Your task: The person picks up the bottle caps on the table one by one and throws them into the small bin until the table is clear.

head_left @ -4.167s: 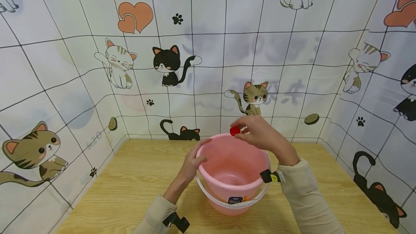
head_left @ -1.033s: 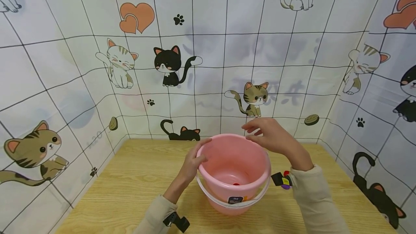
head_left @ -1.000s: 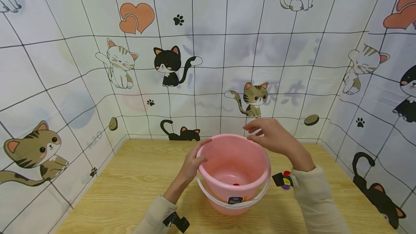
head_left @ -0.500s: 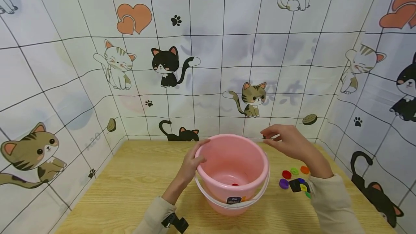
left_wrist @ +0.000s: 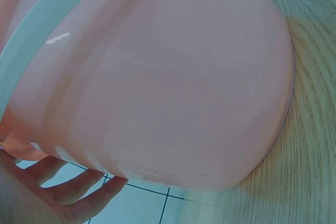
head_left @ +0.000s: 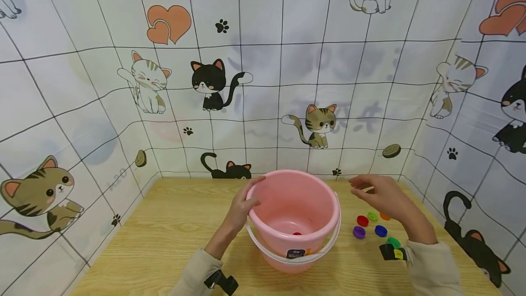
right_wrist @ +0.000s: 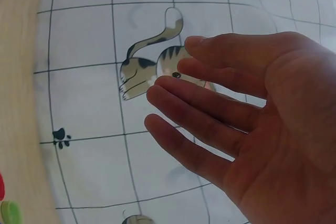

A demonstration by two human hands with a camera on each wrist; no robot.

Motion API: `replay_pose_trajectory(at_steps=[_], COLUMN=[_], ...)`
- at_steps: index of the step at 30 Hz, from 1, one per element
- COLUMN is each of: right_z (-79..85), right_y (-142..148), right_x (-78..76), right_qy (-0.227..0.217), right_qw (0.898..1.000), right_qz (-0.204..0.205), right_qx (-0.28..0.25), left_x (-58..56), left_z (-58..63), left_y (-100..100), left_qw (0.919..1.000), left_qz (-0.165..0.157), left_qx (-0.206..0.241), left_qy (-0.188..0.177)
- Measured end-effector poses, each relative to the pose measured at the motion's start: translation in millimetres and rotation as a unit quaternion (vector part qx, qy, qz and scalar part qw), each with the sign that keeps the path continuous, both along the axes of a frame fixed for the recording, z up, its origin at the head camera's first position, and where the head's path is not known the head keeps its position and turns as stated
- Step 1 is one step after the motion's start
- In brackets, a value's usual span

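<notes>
My left hand [head_left: 241,203] holds the pink bucket [head_left: 296,191] by the left of its rim, thumb inside and fingers outside. In the left wrist view its fingers [left_wrist: 86,190] lie along the bucket's wall. Part of a small red piece [head_left: 297,234] shows inside, mostly hidden by the near rim. To the right of the bucket my right hand [head_left: 384,195] hovers with relaxed fingers; the right wrist view shows its palm [right_wrist: 283,171] holding nothing. Below it lie small round caps: red [head_left: 362,220], purple [head_left: 359,232], blue [head_left: 381,230], light green [head_left: 372,216], orange [head_left: 385,216] and green [head_left: 393,242].
The bucket's white handle [head_left: 293,259] hangs down at the front. A wood-grain table [head_left: 176,223] bears everything. Cat-print sheeting [head_left: 263,58] with a grid encloses the table at the back and both sides.
A red cap held by my right hand earlier is gone from its fingers, and a red piece shows in the bucket. That hand has moved right, uncovering the caps. My left hand stays.
</notes>
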State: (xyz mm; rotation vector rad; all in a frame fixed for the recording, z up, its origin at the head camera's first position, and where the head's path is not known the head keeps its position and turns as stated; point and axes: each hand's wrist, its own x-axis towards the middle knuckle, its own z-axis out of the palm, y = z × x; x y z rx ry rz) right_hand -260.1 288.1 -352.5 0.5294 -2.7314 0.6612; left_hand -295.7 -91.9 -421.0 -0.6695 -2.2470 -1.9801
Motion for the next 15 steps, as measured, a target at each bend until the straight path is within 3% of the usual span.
replay_pose_trajectory(at_steps=[8,15], right_z=[-25.5,-44.9], right_y=[15.6,23.1], right_x=[-0.5,-1.9], right_qy=[0.007,-0.027], right_qw=[1.000,1.000], right_qz=[-0.002,-0.014], right_qx=[-0.008,-0.009], left_x=[1.2,-0.1], left_z=[1.1,0.0], left_y=[0.1,-0.7], left_qw=[1.0000,1.0000], left_qz=[-0.002,-0.005], left_qx=[0.006,0.004], left_qy=[-0.001,0.002])
